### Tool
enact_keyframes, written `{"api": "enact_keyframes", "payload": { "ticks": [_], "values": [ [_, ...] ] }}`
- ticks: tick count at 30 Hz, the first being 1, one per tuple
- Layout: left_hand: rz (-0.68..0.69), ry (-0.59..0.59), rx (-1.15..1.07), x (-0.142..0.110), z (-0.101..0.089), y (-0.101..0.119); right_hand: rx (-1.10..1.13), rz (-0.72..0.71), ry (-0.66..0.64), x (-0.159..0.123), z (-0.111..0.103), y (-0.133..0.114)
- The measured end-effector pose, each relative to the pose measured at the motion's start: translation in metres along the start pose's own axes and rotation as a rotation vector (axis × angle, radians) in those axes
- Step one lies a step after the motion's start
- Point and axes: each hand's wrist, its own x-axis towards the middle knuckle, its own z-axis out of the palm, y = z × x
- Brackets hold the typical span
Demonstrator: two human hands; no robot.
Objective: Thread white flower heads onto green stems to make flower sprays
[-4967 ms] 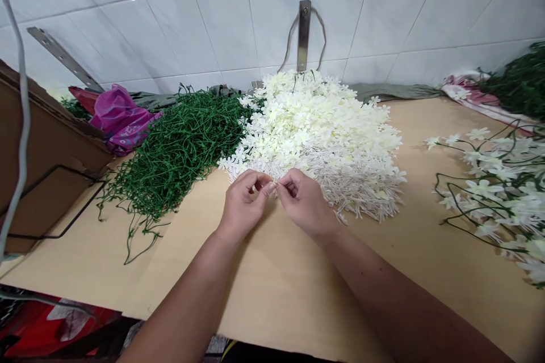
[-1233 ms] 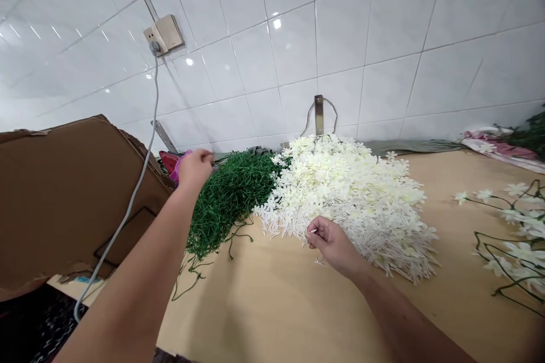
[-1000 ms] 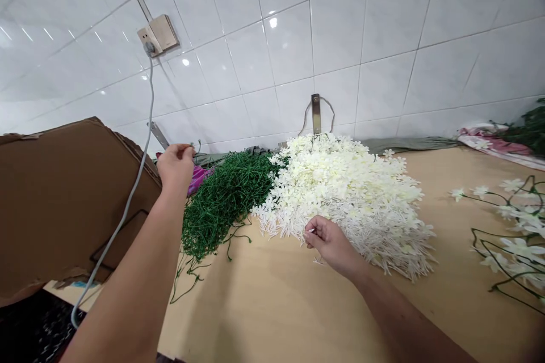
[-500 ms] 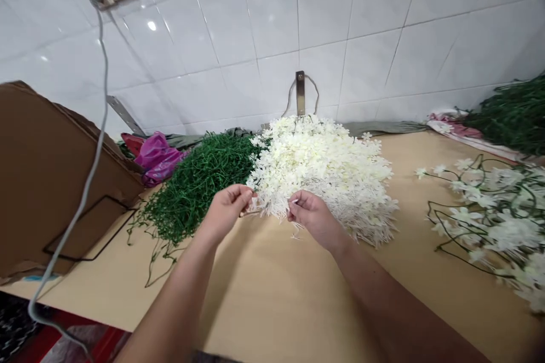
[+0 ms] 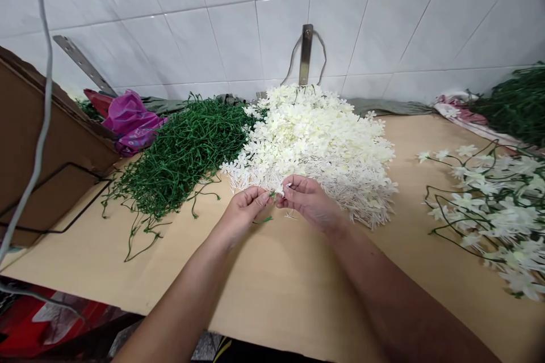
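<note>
My left hand point(image 5: 249, 205) pinches a thin green plastic stem point(image 5: 263, 220), whose end sticks out below the fingers. Close against it, my right hand point(image 5: 310, 199) holds a small white artificial flower point(image 5: 281, 191) between thumb and fingers. The fingertips nearly meet, and the exact join between flower and stem is hidden. Just behind both hands lies a heap of white artificial flowers point(image 5: 315, 130) with pale thin stalks facing me. To its left spreads a tangled pile of green stems point(image 5: 191, 150). A loose white stalk point(image 5: 290, 215) rests under my right hand.
On the right lie white flowers on green stems point(image 5: 506, 210), with more greenery point(image 5: 515, 105) behind. A cardboard box point(image 5: 51, 153), a black wire frame point(image 5: 72, 231) and a purple bag point(image 5: 131, 119) occupy the left. A metal bracket point(image 5: 305, 54) stands against the tiled wall.
My hands have come together from a short distance apart, and a green stem now shows between them. The camera view has tilted downward and shifted to the right.
</note>
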Motion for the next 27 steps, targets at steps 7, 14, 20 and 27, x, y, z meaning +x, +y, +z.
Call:
{"api": "enact_keyframes", "payload": {
  "ticks": [7,14,20,27],
  "values": [
    [-0.013,0.026,0.002,0.0023,-0.0057,0.0005,-0.025,0.032,0.009,0.0021,0.0021,0.0031],
    [-0.025,0.053,0.023,0.0035,-0.0052,-0.0019,-0.129,0.008,0.063,0.0035,0.0059,0.0064],
    [-0.020,0.076,0.014,0.0062,-0.0055,-0.0044,-0.160,-0.011,0.078,0.0037,0.0068,0.0070],
    [-0.014,0.105,-0.036,0.0062,-0.0068,-0.0041,-0.148,-0.042,0.070,0.0036,0.0086,0.0089]
  ]
}}
